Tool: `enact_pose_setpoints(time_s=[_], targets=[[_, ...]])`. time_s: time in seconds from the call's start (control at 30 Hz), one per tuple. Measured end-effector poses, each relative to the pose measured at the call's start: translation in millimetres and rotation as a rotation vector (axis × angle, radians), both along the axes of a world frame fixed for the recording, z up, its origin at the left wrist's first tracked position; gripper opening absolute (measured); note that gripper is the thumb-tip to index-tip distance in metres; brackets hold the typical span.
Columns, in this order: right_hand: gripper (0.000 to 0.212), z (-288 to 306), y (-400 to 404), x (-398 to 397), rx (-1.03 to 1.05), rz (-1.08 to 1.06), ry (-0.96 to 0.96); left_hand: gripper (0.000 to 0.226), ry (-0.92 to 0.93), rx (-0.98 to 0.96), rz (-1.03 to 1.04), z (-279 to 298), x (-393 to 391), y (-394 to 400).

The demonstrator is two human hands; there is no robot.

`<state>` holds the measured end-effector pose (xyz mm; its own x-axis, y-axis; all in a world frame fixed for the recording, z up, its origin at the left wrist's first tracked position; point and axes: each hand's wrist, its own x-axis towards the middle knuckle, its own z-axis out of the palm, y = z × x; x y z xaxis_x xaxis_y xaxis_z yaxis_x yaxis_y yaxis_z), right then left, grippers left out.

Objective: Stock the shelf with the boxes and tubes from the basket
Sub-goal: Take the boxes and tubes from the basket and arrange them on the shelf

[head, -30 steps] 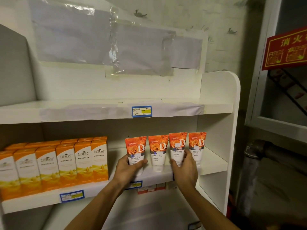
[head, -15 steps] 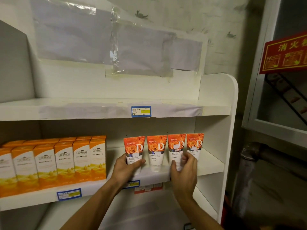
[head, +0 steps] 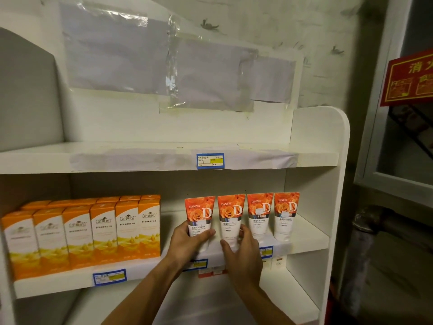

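A white shelf unit [head: 316,141] fills most of the view, with grey paper sheets [head: 164,64] taped under clear plastic on its back panel and a red sign [head: 410,78] on the wall to its right. The upper shelf [head: 70,158] carries only a taped paper strip and a blue price label [head: 210,161] on its front edge. On the middle shelf [head: 304,240], a block of orange-and-white boxes [head: 93,231] stands upright at the left, in two rows front to back, packed side by side. To their right, with a gap between, four orange-topped tubes stand cap down in a row along the front edge. The left hand [head: 187,242] wraps around the lower part of the leftmost tube [head: 199,214], its thumb across the front and its fingers [head: 185,227] curled round the left side, closed on it. The right hand [head: 243,252] cups the base of the second tube [head: 230,216], its thumb at the tube's left and the fingers [head: 246,233] bent round its right side, just beside the third tube [head: 260,213]. The fourth tube [head: 286,214] stands free at the right end. More blue price labels [head: 109,276] sit on the middle shelf's front edge, partly hidden by the forearms.
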<state>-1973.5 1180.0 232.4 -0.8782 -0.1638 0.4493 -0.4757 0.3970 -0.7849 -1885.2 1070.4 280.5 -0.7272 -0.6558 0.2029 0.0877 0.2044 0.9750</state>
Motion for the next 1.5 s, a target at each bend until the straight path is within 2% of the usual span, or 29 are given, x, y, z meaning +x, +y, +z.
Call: enact_pose_setpoints(time_s=[0.23, 0.73, 0.93, 1.0, 1.1, 1.23, 1.3, 1.4, 1.5], targets=[[0.07, 1, 4, -7, 0.072, 0.06, 0.007, 0.033, -0.01, -0.009, 0.026, -1, -2, -1], [0.07, 5, 8, -1, -0.019, 0.086, -0.061, 0.037, -0.024, -0.041, 0.059, -4, -2, 0], [0.037, 10, 48, -10, -0.272, -0.068, -0.022, 0.041, -0.033, -0.012, 0.069, -9, -9, -5], [0.041, 14, 62, -26, -0.301, -0.161, -0.015, 0.041, -0.032, -0.01, 0.077, -9, -10, -5], [0.065, 23, 77, -49, -0.257, -0.258, -0.008, 0.041, -0.034, -0.018, 0.099, -10, -11, -5], [0.088, 29, 84, -72, -0.142, -0.202, -0.082, 0.041, -0.041, -0.027, 0.115, -9, -10, -4], [0.083, 30, 82, -80, -0.129, -0.127, -0.119, 0.041, -0.039, -0.03, 0.11, -8, -10, -3], [0.057, 32, 80, -84, -0.089, -0.092, -0.135, 0.039, -0.04, -0.037, 0.105, -7, -9, -2], [0.05, 32, 82, -87, -0.061, -0.094, -0.127, 0.038, -0.038, -0.033, 0.097, -7, -10, -3]])
